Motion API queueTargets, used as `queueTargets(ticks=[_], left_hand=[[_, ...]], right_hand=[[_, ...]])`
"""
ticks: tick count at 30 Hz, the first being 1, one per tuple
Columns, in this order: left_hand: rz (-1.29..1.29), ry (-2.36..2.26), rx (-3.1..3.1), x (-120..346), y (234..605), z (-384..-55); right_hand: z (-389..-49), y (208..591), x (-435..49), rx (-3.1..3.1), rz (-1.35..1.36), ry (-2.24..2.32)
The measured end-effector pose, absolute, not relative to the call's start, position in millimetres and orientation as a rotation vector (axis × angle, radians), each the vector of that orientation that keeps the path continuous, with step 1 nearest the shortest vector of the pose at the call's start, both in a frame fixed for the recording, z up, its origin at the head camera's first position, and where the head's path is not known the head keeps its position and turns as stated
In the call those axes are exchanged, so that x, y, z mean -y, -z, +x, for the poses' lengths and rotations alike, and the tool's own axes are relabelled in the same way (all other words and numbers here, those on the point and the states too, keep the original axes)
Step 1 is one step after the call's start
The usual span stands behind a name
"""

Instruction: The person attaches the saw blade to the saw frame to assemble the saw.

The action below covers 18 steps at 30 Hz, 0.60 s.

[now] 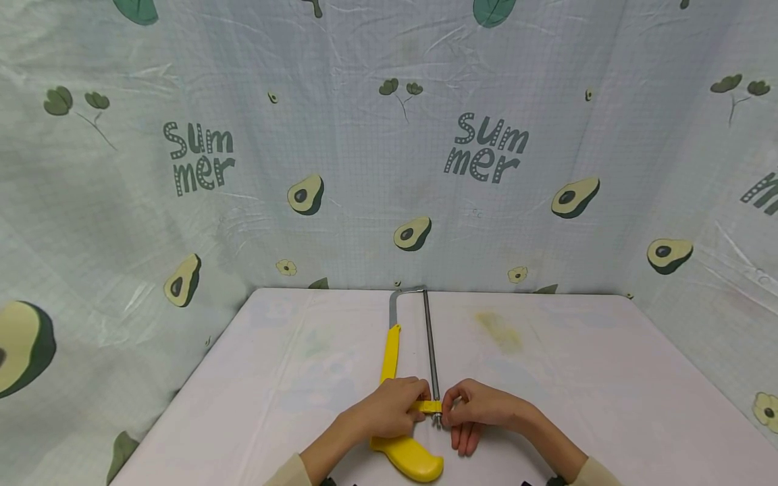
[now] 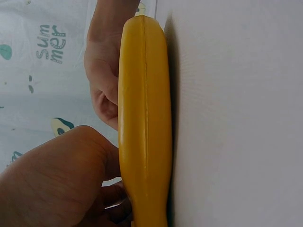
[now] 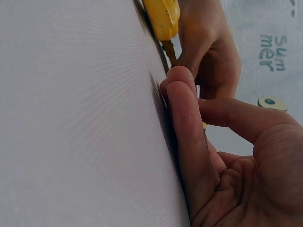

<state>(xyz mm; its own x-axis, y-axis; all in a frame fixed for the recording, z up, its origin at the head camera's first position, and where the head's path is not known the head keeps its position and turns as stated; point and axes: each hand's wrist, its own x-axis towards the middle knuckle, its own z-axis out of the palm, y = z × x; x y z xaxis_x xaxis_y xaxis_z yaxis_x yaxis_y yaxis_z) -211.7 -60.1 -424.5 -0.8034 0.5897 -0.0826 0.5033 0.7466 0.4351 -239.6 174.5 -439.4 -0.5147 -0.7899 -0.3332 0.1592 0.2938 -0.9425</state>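
Observation:
A hacksaw lies on the table, its yellow handle [image 1: 413,460] toward me and its grey metal frame [image 1: 393,309] pointing away. My left hand [image 1: 396,407] grips it at the yellow crosspiece [image 1: 429,406], just above the handle. Along the right side runs the long dark blade [image 1: 430,344], with a small metal wing nut [image 1: 437,421] at its near end. Thumb and forefinger of my right hand [image 1: 480,407] pinch at that end, the other fingers extended low by the tabletop. In the left wrist view the handle [image 2: 144,113] hides part of both hands.
The white table [image 1: 577,378] spreads out on both sides of the saw and bears a faint yellowish stain [image 1: 500,331] at the back. A printed curtain [image 1: 365,148] with avocados and lettering hangs behind it and at the sides.

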Motion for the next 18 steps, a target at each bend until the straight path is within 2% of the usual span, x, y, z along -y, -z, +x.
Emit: queueTargets(ticks=[18], left_hand=[[0.87, -0.591, -2.731, 60.2, 424.0, -210.2]], right_hand=[[-239.8, 440.0, -174.8, -1.668, -0.58, 1.364]])
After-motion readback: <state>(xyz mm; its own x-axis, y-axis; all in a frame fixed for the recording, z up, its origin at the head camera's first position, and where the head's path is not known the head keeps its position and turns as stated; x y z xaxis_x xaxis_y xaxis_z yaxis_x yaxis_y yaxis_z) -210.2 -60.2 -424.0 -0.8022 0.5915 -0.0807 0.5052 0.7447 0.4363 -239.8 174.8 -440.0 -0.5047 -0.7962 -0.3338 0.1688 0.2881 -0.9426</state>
